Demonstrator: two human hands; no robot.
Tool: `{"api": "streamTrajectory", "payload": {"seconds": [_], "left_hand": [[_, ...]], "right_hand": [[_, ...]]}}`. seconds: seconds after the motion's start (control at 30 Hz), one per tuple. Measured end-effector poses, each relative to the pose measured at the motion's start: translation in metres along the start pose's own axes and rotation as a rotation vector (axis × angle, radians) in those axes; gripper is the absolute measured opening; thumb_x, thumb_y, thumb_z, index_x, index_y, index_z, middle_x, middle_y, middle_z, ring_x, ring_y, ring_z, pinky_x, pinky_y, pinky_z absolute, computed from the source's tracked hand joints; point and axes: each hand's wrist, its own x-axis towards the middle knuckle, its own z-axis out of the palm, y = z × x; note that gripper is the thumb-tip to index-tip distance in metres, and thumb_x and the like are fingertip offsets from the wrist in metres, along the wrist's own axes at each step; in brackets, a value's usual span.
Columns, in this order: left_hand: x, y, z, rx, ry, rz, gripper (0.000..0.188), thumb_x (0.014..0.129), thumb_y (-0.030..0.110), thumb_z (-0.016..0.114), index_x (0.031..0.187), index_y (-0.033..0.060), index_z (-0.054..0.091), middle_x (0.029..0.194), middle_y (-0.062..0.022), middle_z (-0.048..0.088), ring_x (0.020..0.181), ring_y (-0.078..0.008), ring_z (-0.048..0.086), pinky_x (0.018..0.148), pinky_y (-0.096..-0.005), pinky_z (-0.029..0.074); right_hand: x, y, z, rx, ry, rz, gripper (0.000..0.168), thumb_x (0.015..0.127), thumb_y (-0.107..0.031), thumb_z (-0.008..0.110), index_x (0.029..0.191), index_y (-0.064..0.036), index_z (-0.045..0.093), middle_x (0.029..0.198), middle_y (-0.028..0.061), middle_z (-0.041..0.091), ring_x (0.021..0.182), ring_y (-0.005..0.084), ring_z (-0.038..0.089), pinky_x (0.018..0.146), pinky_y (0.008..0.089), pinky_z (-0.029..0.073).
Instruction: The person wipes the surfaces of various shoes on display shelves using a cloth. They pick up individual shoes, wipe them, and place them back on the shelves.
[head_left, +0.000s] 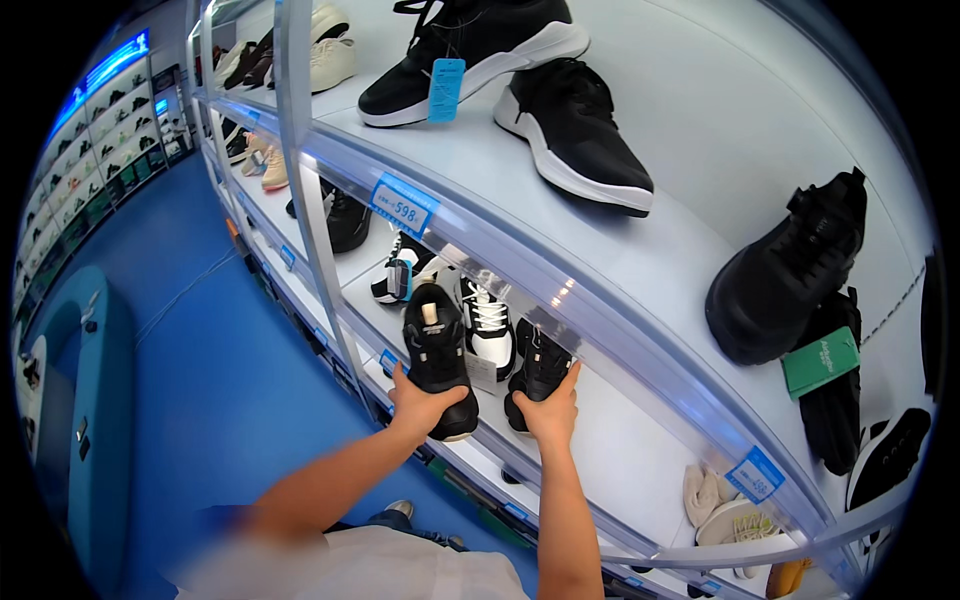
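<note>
My left hand (424, 401) grips a black sneaker (435, 352) by its toe end, thumb across the top. That sneaker is at the front edge of the lower white shelf (622, 442), its pale heel tab away from me. Around the toe of a second black sneaker (541, 367) closes my right hand (551, 405); this shoe reaches under the upper shelf's edge. Between the two shoes stands a black-and-white sneaker (489, 322) with white laces. A grey-white tag (481, 373) hangs beside it. Another black-and-white shoe (401, 274) is behind on the left, partly hidden.
The upper shelf's clear edge strip (525, 262) overhangs my hands and bears blue price labels (405, 205). A metal post (311, 195) rises at left. Black shoes with white soles (577, 135) sit above. Beige shoes (731, 517) lie at lower right. A teal bench (105, 420) stands on the blue floor.
</note>
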Motion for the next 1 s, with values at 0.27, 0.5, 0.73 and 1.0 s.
{"api": "streamTrajectory", "payload": {"seconds": [0.27,0.5,0.73,1.0], "left_hand": [[-0.059,-0.058,-0.045,-0.149,-0.148,0.336,0.113,0.067,0.006,0.086,0.152,0.0037,0.012,0.14,-0.017,0.042,0.129,-0.0299,0.047,0.109,-0.0424,0.04],[-0.106,-0.006,-0.006,-0.109,-0.578,0.368,0.108,0.064,0.012,0.089,0.147,0.0038,0.02,0.137,-0.0168,0.043,0.128,-0.0277,0.046,0.106,-0.0412,0.042],[-0.064,0.009,0.089,-0.058,-0.979,0.357,0.125,0.061,0.025,0.094,0.155,0.0081,0.014,0.137,-0.0204,0.041,0.123,-0.0329,0.049,0.106,-0.0441,0.042],[-0.026,0.047,0.158,0.279,-1.162,0.438,0.126,0.061,0.014,0.091,0.155,-0.0005,0.007,0.122,-0.0203,0.059,0.114,-0.0294,0.06,0.104,-0.037,0.044]], "right_hand": [[-0.021,0.034,-0.016,0.013,0.104,-0.012,0.119,0.061,-0.033,0.083,0.156,-0.008,0.015,0.123,0.0251,0.06,0.11,0.0438,0.061,0.093,0.0492,0.051],[-0.048,0.107,-0.082,0.163,0.264,0.039,0.119,0.06,-0.02,0.085,0.155,-0.001,0.016,0.123,0.0267,0.061,0.112,0.0399,0.062,0.097,0.043,0.049],[-0.065,0.179,-0.149,0.238,0.322,0.045,0.114,0.061,-0.016,0.082,0.155,-0.002,0.019,0.123,0.0251,0.062,0.11,0.0356,0.064,0.095,0.0393,0.051],[-0.059,0.22,-0.159,0.228,0.285,0.0,0.095,0.063,-0.014,0.083,0.145,-0.002,0.035,0.129,0.0227,0.059,0.116,0.0358,0.06,0.099,0.0414,0.048]]}}
